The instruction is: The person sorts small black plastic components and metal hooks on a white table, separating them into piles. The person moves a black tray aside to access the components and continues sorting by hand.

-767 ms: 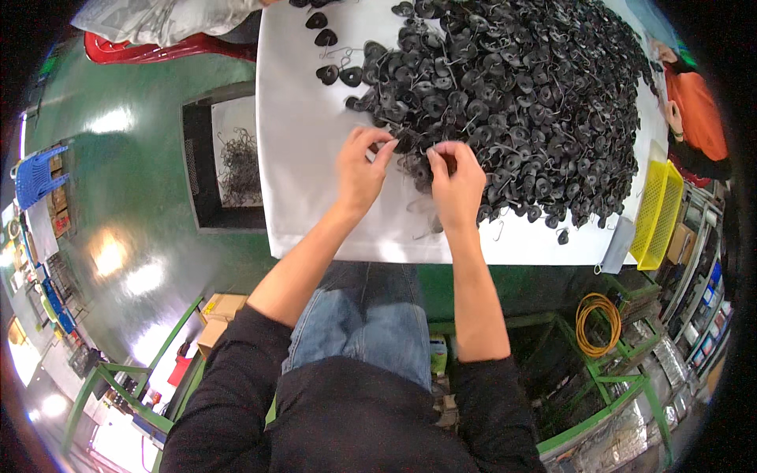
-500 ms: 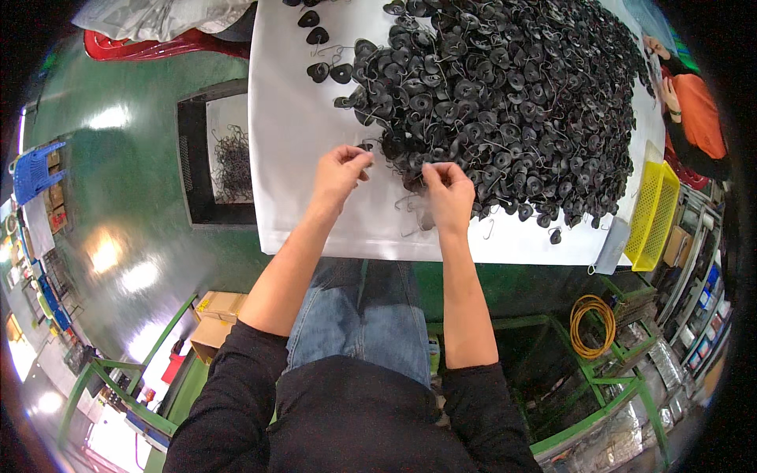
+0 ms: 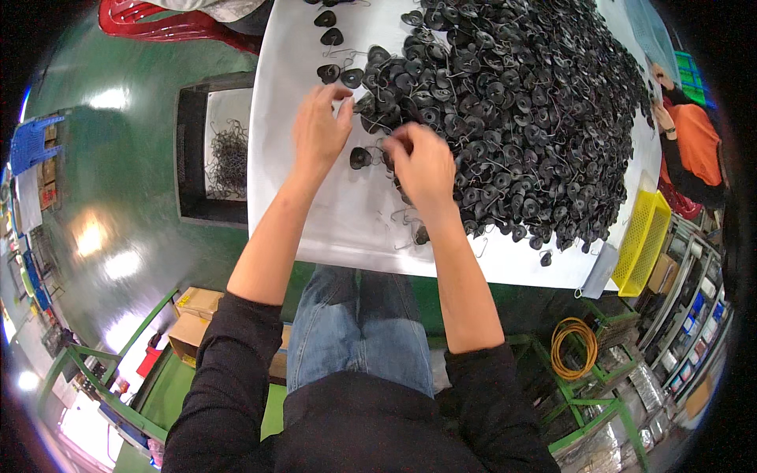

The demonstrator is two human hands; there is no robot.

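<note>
A large heap of black rubber-like discs with thin wire hooks (image 3: pixel 512 118) covers much of the white table (image 3: pixel 303 229). My left hand (image 3: pixel 319 130) is at the heap's left edge, thumb and forefinger apart beside a black disc (image 3: pixel 363 103). My right hand (image 3: pixel 426 165) is over the lower left edge of the heap, fingers curled together; what they pinch is hidden. A single black disc (image 3: pixel 359 158) lies on the table between my hands. Several loose wire hooks (image 3: pixel 406 217) lie nearer me, left of my right wrist.
Left of the table, a dark-framed box (image 3: pixel 189 150) holds a pile of wire hooks (image 3: pixel 228 162). A yellow basket (image 3: pixel 640 244) stands at the table's right edge. Beyond it another person's hands (image 3: pixel 662 117) reach the table's right side. Loose discs (image 3: pixel 331 36) lie at the far left.
My left hand has moved farther away and its thumb and forefinger have parted. My right hand has moved left and farther away, over the heap's edge. The view has shifted slightly.
</note>
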